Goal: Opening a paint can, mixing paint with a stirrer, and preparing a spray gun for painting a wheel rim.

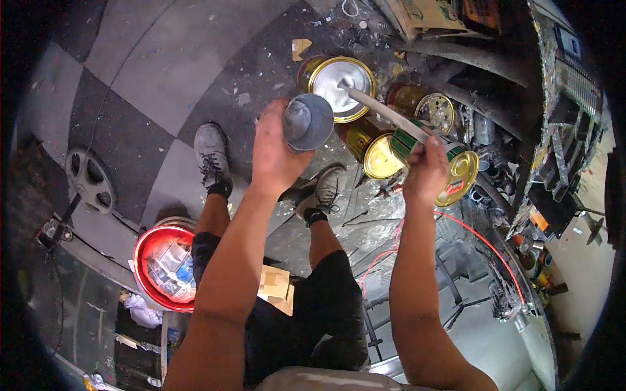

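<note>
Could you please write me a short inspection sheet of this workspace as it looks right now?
Surface: checkered grey floor, spattered with paint and scraps.
Job's things: small grey-coated can held up; pale stir stick reaching into an open can of white paint.
Clutter: closed gold-lidded cans, a red-rimmed bucket holding small items, cardboard pieces.
Grippers: left hand grips the grey can; right hand grips the stick.
Cables: thin red cord curving across the floor at right.
Surroundings: paint-crusted shelving at right, a wheel at left, the person's own shoes below.
</note>
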{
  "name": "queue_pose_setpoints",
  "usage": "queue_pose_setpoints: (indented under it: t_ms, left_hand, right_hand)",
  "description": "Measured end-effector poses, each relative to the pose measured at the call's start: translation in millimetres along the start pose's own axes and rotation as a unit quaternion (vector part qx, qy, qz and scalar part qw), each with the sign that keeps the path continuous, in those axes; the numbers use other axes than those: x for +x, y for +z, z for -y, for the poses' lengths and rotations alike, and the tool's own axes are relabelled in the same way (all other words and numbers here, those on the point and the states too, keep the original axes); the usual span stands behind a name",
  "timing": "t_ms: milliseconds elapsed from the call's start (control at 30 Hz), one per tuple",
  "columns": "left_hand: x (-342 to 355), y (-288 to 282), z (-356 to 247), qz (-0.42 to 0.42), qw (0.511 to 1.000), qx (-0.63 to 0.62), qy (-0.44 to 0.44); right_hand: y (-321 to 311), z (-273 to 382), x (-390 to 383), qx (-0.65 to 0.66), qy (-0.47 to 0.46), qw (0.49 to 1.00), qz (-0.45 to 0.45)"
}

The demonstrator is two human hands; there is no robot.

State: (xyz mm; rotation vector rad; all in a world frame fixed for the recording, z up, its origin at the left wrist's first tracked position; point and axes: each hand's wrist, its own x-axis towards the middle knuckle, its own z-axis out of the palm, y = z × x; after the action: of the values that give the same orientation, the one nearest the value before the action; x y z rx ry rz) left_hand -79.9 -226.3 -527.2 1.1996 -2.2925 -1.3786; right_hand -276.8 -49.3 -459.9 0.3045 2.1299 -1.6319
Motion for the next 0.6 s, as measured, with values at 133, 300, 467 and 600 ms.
queue_pose_setpoints:
  t_ms: [133,300,467,600]
  left_hand:
    - [6,3,-4,0.009,1.0,-0.02,0.004]
    - [3,7,-21,0.029,0.998,-0.05,-0.005]
    - [3,7,-24,0.038,0.999,-0.035,0.007]
    - [1,6,-23,0.042,0.999,-0.029,0.015]
  right_hand:
    - [-17,51,-31,0.03,-0.047,0.998,-0.004]
    - [2,73,-67,-0.104,-0.114,0.987,0.049]
    - [3,69,-60,-0.121,-0.103,0.986,0.06]
    - [-7,50,-21,-0.096,-0.094,0.991,0.001]
